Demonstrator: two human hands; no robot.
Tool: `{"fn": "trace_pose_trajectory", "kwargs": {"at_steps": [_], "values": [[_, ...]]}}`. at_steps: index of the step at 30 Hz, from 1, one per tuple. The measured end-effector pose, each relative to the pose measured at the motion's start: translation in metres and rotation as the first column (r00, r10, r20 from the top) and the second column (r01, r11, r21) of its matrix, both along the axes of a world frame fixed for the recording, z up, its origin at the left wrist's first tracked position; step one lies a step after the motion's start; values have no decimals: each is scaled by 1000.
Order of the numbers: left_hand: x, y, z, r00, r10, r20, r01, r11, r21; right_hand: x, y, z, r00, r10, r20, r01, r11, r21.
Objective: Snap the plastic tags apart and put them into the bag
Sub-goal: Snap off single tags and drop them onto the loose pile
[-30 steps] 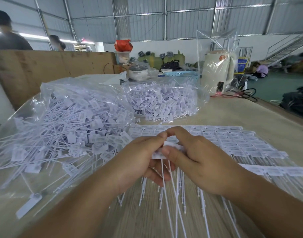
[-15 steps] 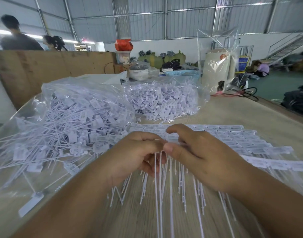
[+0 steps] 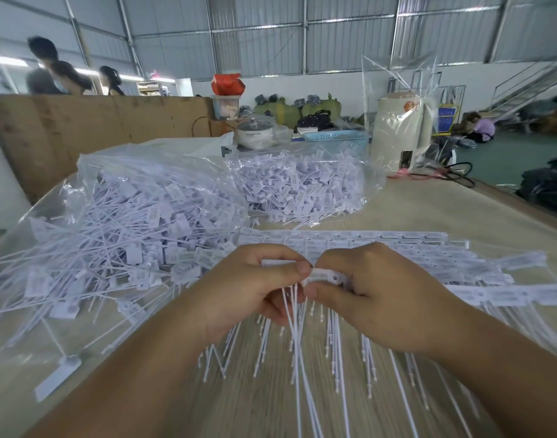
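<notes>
My left hand (image 3: 245,292) and my right hand (image 3: 378,295) meet at the centre of the table, both pinching a strip of joined white plastic tags (image 3: 326,276). The tags' thin tails hang down below my fingers. Flat sheets of joined tags (image 3: 428,257) lie just beyond and to the right of my hands. A large clear bag (image 3: 138,222) full of loose separated tags lies open at my left. A second clear bag of tags (image 3: 299,188) sits further back.
One loose tag (image 3: 59,377) lies on the wooden table (image 3: 428,210) at front left. At the back stand a pot (image 3: 255,134), a blue basket (image 3: 337,137) and a white kettle in plastic wrap (image 3: 400,131). A wooden board (image 3: 97,128) borders the left. People stand behind it.
My hands have shifted the strip slightly and a tag head now shows between my right fingers. The people in the background moved to the right.
</notes>
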State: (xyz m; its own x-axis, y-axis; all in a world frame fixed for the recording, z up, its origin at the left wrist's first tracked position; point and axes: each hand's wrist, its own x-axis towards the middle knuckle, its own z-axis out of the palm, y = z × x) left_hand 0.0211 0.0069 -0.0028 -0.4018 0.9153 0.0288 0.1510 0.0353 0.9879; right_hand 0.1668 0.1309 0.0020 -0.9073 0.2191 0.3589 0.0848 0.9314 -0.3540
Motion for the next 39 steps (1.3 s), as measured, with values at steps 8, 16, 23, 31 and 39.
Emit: {"fn": "trace_pose_trajectory", "kwargs": {"at_steps": [8,16,23,31,39], "values": [[5,0,3,999,31,-7,-30,996,89,-2,2,-2,998,-36,-44,35,999,-30],[9,5,-3,990,140,12,-140,968,208,-4,-4,-6,986,-99,-137,101,995,4],[12,8,-2,960,112,255,-174,956,237,-8,-10,-7,963,-136,-234,145,989,20],[14,6,4,918,45,393,-126,975,182,-7,-9,-5,957,-129,-260,142,989,33],[3,0,9,919,46,393,-54,998,11,-7,-13,-4,954,-93,-285,173,947,270]]}}
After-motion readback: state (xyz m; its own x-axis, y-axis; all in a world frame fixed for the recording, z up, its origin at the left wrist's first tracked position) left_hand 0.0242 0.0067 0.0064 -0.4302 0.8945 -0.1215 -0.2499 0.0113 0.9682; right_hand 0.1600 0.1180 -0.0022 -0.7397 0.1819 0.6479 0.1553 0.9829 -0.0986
